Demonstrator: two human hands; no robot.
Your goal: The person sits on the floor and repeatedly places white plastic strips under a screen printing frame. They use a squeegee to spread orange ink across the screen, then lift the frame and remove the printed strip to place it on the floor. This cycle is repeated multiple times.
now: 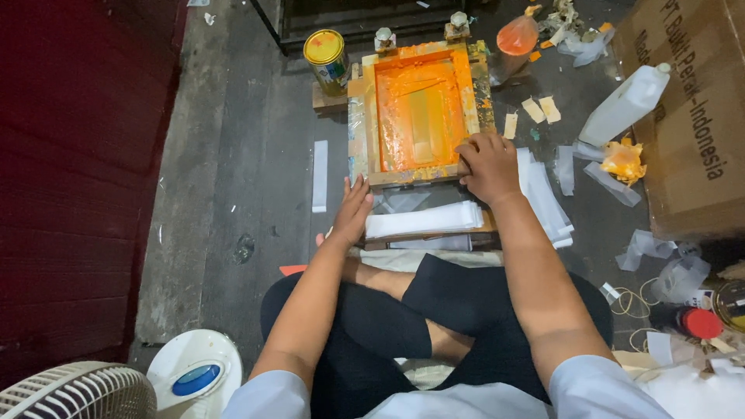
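Fingers (475, 147) of my right hand (487, 164) curl over the near right corner of the wooden printing frame (419, 109), pressing on its edge without closing around anything; my left hand (354, 208) lies flat and open, fingertips touching the frame's near left corner. That frame, smeared with orange ink, sits on the floor straight ahead of my crossed legs (434, 318), and just beneath its near edge lies a stack of white plastic sheets (423, 219), between my two hands. More white sheets (545, 202) spread beside my right wrist, hemming that side. To the left the grey floor (233, 171) lies open up to a dark red wall (77, 155), with only one white strip (320, 176) on it. Beyond the frame's far left corner stands a round can (327, 58) with a yellow lid. On the right, a white plastic jug (627, 105) leans by a large brown cardboard box (691, 140) with dark printing along its side, an orange-stained rag (623, 160) near it. A white fan (77, 392) sits at my left knee.
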